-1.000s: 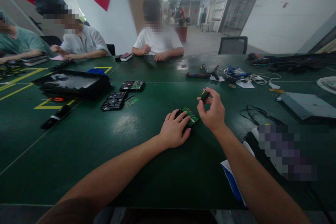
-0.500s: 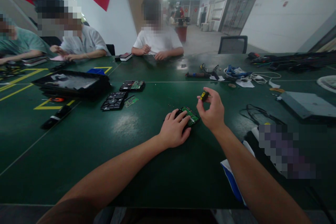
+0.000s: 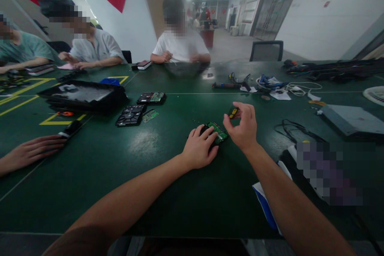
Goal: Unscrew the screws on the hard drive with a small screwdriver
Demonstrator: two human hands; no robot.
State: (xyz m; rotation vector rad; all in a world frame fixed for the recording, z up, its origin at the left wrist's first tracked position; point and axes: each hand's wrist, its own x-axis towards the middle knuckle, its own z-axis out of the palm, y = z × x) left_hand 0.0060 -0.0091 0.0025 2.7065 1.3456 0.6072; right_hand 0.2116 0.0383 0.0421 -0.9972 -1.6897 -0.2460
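My left hand rests over a hard drive, its fingers spread across the top and the thumb along the near side. The drive's green circuit board shows past the fingertips; the rest is mostly covered. Above the table, just right of the drive, my right hand pinches a small screwdriver between thumb and fingers. Only its black-and-yellow handle shows clearly. A few tiny screw-like bits lie just beyond my left hand.
Two more hard drives and a loose circuit board lie to the left, near a black tray. Another person's hand is on a black strap-like item. Grey metal box and cables stand right.
Another person's hand has come in from the left and touches the black strap-like item. The screwdriver in my right hand has turned slightly. My left hand stays put.
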